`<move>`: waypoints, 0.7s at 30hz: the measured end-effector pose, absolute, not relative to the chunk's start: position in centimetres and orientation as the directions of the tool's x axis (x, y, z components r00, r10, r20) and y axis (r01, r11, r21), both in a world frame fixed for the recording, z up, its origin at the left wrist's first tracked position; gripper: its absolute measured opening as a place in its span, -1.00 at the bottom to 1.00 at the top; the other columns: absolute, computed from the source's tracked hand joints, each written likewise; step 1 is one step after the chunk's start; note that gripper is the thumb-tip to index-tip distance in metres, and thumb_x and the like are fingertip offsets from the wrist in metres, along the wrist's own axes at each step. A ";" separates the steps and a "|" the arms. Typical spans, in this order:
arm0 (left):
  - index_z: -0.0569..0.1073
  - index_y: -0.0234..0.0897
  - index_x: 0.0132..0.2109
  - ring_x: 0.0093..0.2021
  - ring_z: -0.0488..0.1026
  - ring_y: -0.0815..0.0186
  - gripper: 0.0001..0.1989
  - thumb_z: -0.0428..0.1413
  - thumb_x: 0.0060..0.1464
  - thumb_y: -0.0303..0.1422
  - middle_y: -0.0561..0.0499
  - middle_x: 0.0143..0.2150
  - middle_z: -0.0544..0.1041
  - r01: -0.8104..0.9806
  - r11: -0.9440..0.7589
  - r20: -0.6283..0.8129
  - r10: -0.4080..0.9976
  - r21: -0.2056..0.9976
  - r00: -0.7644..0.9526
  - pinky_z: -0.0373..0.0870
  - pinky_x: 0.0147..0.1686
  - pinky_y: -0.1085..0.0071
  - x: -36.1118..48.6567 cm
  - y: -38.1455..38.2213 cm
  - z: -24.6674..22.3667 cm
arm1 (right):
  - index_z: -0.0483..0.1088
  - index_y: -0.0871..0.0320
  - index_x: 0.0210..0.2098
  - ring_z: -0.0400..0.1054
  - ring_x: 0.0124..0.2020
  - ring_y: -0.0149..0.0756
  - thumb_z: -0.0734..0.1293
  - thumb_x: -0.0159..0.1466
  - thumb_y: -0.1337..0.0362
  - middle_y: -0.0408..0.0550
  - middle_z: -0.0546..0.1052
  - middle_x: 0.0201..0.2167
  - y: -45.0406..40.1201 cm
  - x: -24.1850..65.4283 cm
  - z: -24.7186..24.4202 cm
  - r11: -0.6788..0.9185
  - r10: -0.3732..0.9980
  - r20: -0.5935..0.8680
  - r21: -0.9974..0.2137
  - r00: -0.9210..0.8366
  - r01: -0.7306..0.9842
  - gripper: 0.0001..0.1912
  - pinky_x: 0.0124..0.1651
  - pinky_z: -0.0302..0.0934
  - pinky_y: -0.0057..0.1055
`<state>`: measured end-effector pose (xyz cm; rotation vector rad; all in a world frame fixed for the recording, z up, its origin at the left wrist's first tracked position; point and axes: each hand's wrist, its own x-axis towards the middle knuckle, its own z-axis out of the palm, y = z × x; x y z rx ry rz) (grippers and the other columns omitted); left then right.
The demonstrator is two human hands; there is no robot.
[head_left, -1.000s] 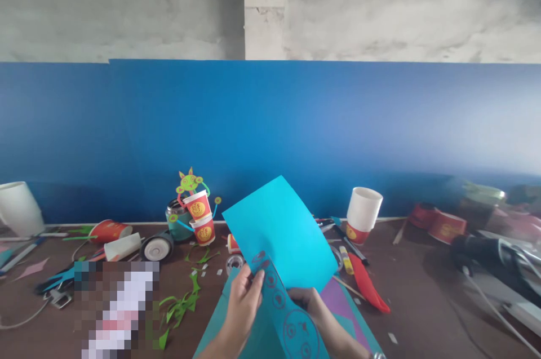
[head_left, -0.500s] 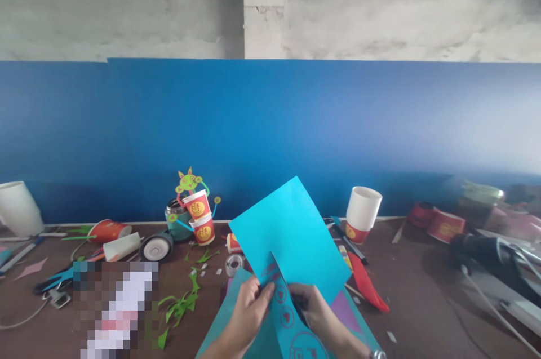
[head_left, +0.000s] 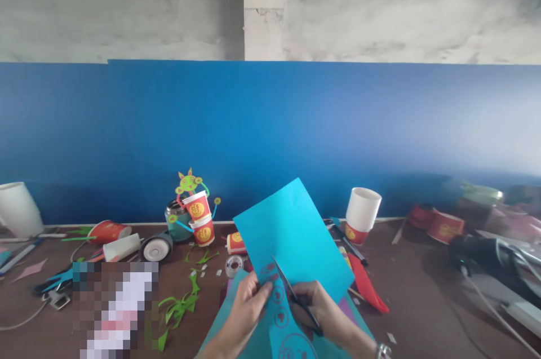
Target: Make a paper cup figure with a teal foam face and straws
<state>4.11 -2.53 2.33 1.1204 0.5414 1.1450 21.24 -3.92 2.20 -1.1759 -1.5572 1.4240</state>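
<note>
A bright blue sheet of paper (head_left: 302,229) is held up over the table, with a cut running into it from the near side. Dark drawings in circles show on its left strip. My left hand (head_left: 251,305) pinches that strip between thumb and fingers. In my right hand (head_left: 315,305) is a pair of black-handled scissors (head_left: 306,311), its blades parted a little and lying in the cut. Under both hands lie more blue-green sheets (head_left: 226,319) and a piece of purple paper (head_left: 349,311).
Left of the hands lie green paper scraps (head_left: 181,302) and a tape roll (head_left: 234,265). Behind stands a cup figure (head_left: 203,229) by an open flask (head_left: 176,215). Stacked white cups (head_left: 363,207) stand to the right, near red paper (head_left: 367,286). A blue panel (head_left: 270,133) closes the back.
The scissors' blades and handles show more plainly now, and the blades have come apart. The sheet has shifted slightly right, with its cut strip turned more toward me.
</note>
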 end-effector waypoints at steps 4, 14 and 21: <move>0.52 -0.26 -0.11 -0.12 0.46 0.13 -0.66 0.14 0.05 -0.14 -0.08 -0.09 0.55 -0.359 -0.074 0.185 0.940 0.930 0.285 0.39 -0.24 0.37 3.9 -2.0 1.7 | 0.44 0.27 -0.39 0.11 -0.83 -0.57 0.35 0.08 0.16 -0.29 0.29 -0.80 -3.8 22.5 2.9 -0.051 0.919 -0.161 -0.954 -0.359 0.295 -0.75 -0.80 -0.09 -0.67; 0.54 -0.31 -0.20 -0.32 0.45 0.25 -0.64 0.16 0.02 -0.09 -0.05 -0.33 0.57 -0.257 -0.067 0.162 0.915 0.964 0.369 0.35 -0.32 0.43 3.4 -1.4 3.0 | 0.47 0.24 -0.39 0.14 -0.83 -0.56 0.29 0.06 0.32 -0.29 0.34 -0.81 -2.8 24.6 5.1 -0.052 0.885 -0.247 -0.894 -0.394 0.445 -0.85 -0.80 -0.09 -0.68; 0.53 -0.37 -0.28 -0.54 0.33 0.41 -0.57 0.23 -0.11 -0.03 0.00 -0.48 0.50 -0.239 0.052 0.053 0.910 0.970 0.412 0.23 -0.50 0.51 2.6 -1.1 4.4 | 0.50 0.23 -0.41 0.18 -0.79 -0.54 0.34 0.02 0.30 -0.27 0.34 -0.78 -1.2 25.9 9.0 -0.002 0.843 -0.316 -0.812 -0.436 0.584 -0.84 -0.76 0.10 -0.65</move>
